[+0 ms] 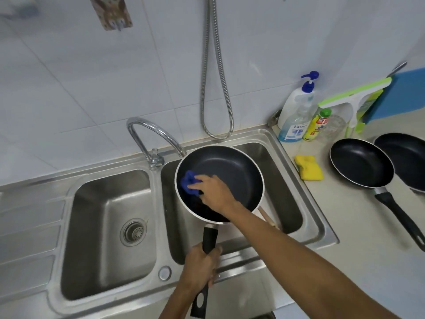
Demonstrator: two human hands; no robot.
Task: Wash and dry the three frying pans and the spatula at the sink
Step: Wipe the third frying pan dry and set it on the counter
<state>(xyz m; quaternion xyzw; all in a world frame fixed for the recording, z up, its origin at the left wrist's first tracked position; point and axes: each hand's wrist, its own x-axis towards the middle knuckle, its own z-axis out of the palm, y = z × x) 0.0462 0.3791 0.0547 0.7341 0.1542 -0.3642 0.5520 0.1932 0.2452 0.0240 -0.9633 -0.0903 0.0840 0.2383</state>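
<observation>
Holding frying pan [230, 171] over right basin [284, 180], blue cloth [189, 184] inside pan

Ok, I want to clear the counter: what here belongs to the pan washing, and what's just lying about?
Job: held pan, blue cloth, counter pan, second counter pan, yellow sponge, sink.
Lying about: pump bottle, yellow bottle, green squeegee, blue board, shower hose.

frying pans [230, 171] [361, 165] [409, 162] 3 | bottles [296, 111] [316, 125] 2 | sink basins [108, 226] [284, 180] 2 | sponge [309, 168] 1 | cloth [189, 184] 1 | squeegee [354, 93] 1 | tap [149, 127] 1
</observation>
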